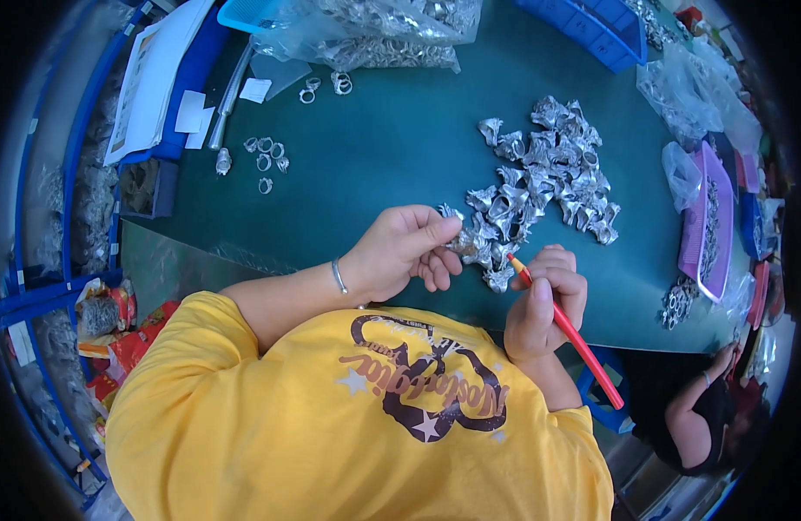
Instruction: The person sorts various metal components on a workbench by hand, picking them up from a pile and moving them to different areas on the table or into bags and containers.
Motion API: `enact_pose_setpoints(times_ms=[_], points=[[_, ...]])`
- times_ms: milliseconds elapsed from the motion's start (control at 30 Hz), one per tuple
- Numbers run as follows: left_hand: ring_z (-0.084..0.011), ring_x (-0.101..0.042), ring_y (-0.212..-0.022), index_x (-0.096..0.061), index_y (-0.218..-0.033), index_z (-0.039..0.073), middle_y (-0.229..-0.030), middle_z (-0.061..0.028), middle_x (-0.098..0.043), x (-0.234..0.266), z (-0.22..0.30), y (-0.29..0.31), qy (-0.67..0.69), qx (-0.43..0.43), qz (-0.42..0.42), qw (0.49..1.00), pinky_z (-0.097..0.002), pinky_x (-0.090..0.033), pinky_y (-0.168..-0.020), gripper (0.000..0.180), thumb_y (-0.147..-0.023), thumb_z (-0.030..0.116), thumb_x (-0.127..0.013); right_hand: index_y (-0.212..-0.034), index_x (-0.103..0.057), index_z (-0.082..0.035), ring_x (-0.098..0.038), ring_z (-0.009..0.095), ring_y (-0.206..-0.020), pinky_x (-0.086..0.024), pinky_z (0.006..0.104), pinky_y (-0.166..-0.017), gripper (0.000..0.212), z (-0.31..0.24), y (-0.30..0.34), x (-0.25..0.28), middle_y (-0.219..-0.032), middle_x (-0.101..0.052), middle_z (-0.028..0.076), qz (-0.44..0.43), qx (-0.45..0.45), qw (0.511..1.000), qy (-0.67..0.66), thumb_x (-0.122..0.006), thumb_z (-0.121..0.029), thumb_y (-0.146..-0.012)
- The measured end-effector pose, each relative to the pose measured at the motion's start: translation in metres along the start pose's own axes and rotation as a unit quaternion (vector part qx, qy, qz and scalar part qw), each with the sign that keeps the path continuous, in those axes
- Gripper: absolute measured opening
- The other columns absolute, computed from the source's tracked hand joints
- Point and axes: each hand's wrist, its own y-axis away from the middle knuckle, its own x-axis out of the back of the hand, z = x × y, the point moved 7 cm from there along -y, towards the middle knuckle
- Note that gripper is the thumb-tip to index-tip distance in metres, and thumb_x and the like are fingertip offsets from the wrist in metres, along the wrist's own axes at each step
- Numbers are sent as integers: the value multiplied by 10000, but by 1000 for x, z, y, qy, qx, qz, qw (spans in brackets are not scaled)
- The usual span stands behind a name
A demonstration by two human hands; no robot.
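Observation:
My left hand pinches a silver cast ring between thumb and fingers; most of the ring is hidden by the fingertips. My right hand is closed round a red pencil. Its yellowish sharpened end points up and left, toward a pile of chunky silver rings and close to its lower edge. The pile spreads on the green tabletop, just beyond both hands. The pencil tip and the ring in my left hand are apart.
Several loose rings lie left, beside a tapered metal rod. Plastic bags of rings sit at the back. A blue bin stands far right, a purple basket at the right edge. Another person's arm shows lower right.

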Motion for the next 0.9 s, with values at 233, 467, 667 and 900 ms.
enact_pose_setpoints(times_ms=[233,467,667,900], points=[[-193,-648,-900,-559,-968,-15,-1002,-148,-600,-27,71,22,-178,-471,-57,862,-266,-540,-760,153,-838,-61,-627,-861,-472,-23,-450,188,-670,-375,350,-673,35,-1,-5,15,-684,-537,85,54,-26,998,-16,-482,-56,-860],[-279,-623,-867,-618,-855,28,-931,-130,-638,-54,215,42,-494,-761,193,374,-354,-499,-765,205,-701,20,-754,-826,-479,-31,-456,175,-684,-383,322,-673,23,-6,-2,20,-681,-543,73,78,-41,996,-17,-482,-35,-848],[-306,-607,-835,-672,-891,88,-902,-93,-644,-19,317,-10,-636,-664,330,213,-415,-482,-729,139,-761,138,-680,-824,-478,-24,-461,174,-690,-389,308,-663,28,-9,2,25,-696,-533,83,83,-65,994,-19,-483,-33,-850],[-346,-559,-899,-665,-861,55,-934,-140,-592,-35,336,-31,-652,-590,417,230,-441,-445,-775,149,-730,124,-655,-830,-491,-19,-460,166,-706,-387,296,-659,33,-12,1,31,-682,-536,79,86,-77,993,-12,-485,-24,-862]])
